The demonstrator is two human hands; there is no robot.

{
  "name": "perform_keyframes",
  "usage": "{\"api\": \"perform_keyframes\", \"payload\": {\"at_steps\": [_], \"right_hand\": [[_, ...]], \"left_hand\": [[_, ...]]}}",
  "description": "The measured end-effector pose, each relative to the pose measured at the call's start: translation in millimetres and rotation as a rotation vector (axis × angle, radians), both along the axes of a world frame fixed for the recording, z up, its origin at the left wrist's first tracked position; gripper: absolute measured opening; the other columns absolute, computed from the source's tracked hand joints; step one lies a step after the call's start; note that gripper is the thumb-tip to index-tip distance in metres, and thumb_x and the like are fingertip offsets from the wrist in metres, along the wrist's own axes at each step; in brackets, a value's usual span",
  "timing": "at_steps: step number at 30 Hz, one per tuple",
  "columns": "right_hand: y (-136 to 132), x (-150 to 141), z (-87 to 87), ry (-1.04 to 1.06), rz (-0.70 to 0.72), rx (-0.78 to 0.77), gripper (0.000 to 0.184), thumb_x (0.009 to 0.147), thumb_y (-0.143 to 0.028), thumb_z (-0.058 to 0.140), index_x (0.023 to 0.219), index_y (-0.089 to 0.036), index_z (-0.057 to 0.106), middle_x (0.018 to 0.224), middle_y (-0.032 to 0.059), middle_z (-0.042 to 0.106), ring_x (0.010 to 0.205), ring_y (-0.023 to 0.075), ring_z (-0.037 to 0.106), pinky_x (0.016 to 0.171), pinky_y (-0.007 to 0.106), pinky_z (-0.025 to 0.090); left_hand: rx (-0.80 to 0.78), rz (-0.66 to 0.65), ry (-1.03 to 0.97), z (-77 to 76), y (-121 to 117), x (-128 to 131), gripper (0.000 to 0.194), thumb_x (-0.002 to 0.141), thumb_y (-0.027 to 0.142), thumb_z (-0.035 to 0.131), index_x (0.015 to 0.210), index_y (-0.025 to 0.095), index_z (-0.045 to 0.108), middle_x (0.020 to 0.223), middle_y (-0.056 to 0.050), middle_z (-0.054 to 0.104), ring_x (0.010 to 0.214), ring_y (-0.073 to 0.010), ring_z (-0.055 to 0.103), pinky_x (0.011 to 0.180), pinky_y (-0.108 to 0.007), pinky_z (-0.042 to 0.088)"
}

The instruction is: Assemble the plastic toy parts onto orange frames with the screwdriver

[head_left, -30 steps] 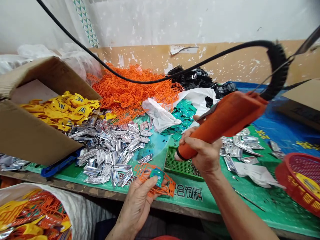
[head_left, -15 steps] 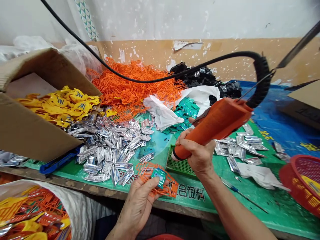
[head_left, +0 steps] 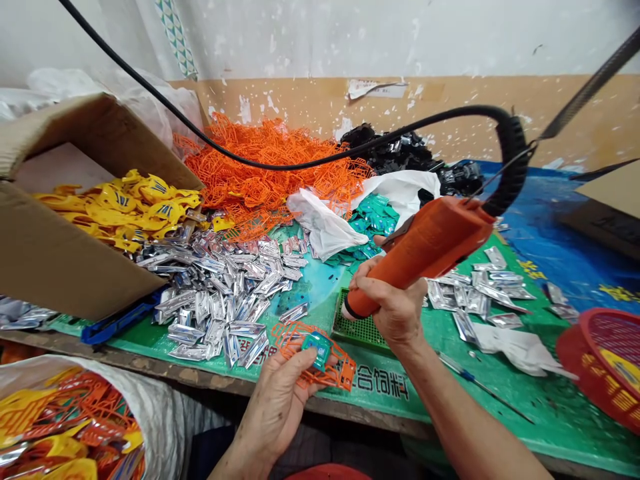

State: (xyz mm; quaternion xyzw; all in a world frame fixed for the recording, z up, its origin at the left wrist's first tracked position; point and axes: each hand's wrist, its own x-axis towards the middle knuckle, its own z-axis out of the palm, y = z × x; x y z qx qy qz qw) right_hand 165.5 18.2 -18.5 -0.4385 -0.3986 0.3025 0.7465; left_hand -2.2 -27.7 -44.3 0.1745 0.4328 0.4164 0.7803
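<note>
My left hand (head_left: 285, 393) pinches an orange plastic frame (head_left: 345, 372) near the table's front edge, its thumb pressing on a small teal plastic piece (head_left: 320, 348) that lies on the frame. In my right hand (head_left: 395, 307) is an orange-wrapped electric screwdriver (head_left: 425, 247), tilted with its lower end pointing down and left. A black cable runs from its top. Its tip sits over a green perforated tray (head_left: 367, 331), apart from the frame; whether it holds a bit I cannot tell. Silvery metallic-looking pieces (head_left: 215, 300) lie in a heap left of my left hand.
A cardboard box (head_left: 65, 260) of yellow parts stands left, above a white sack (head_left: 165, 413) of mixed parts. Orange frames (head_left: 270, 167) and black parts (head_left: 395, 150) are piled at the back. A thin screwdriver (head_left: 480, 387) and red basket (head_left: 590, 373) are at right.
My left thumb has shifted onto the teal piece, and the frame has tilted slightly. The electric screwdriver's upper end has moved a little to the left.
</note>
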Motion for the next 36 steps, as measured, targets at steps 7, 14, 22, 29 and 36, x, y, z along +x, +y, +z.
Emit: {"api": "perform_keyframes", "payload": {"at_steps": [7, 14, 22, 29, 36], "right_hand": [[-0.2, 2.0, 2.4, 0.008, -0.011, 0.008, 0.008, 0.063, -0.022, 0.072, 0.061, -0.018, 0.066, 0.062, -0.0016, 0.061, 0.056, 0.014, 0.055, 0.059, 0.034, 0.047], [-20.0, 4.2, 38.3, 0.147, 0.057, 0.113, 0.022, 0.061, -0.015, 0.066, 0.082, -0.023, 0.065, 0.062, -0.0044, 0.059, 0.055, 0.0142, 0.055, 0.059, 0.034, 0.047], [-51.0, -13.4, 45.7, 0.24, 0.347, 0.171, 0.04, 0.069, -0.011, 0.069, 0.103, -0.033, 0.064, 0.071, -0.0034, 0.063, 0.063, 0.0145, 0.058, 0.066, 0.033, 0.05], [-54.4, -22.5, 46.4, 0.224, 0.361, 0.127, 0.053, 0.069, -0.023, 0.078, 0.117, -0.033, 0.059, 0.069, -0.0034, 0.062, 0.06, 0.0154, 0.058, 0.064, 0.035, 0.051], [-55.4, -23.8, 47.0, 0.232, 0.365, 0.116, 0.053, 0.068, -0.024, 0.079, 0.116, -0.032, 0.059, 0.069, -0.0039, 0.063, 0.06, 0.0143, 0.059, 0.063, 0.032, 0.051]], "left_hand": [[-0.007, -0.004, 0.015, 3.3, 1.0, 0.4, 0.034, 0.058, 0.025, 0.087, 0.086, 0.014, 0.07, 0.078, -0.003, 0.074, 0.072, -0.0199, 0.071, 0.066, -0.031, 0.059], [0.012, -0.011, 0.014, 0.0, 1.6, 0.3, 0.033, 0.064, 0.024, 0.083, 0.092, 0.015, 0.069, 0.087, -0.006, 0.075, 0.075, -0.0214, 0.071, 0.067, -0.035, 0.059], [0.02, -0.023, -0.025, -9.9, 4.2, -5.2, 0.028, 0.068, 0.023, 0.079, 0.092, 0.014, 0.069, 0.084, -0.006, 0.073, 0.073, -0.021, 0.069, 0.07, -0.039, 0.059], [0.04, -0.045, -0.054, -1.6, 2.3, -1.3, 0.023, 0.069, 0.022, 0.079, 0.089, 0.014, 0.072, 0.081, -0.005, 0.074, 0.071, -0.0197, 0.068, 0.066, -0.037, 0.06], [0.03, -0.033, -0.048, -0.7, 1.7, 0.5, 0.031, 0.064, 0.024, 0.083, 0.09, 0.013, 0.071, 0.082, -0.006, 0.074, 0.071, -0.0198, 0.067, 0.065, -0.036, 0.06]]}}
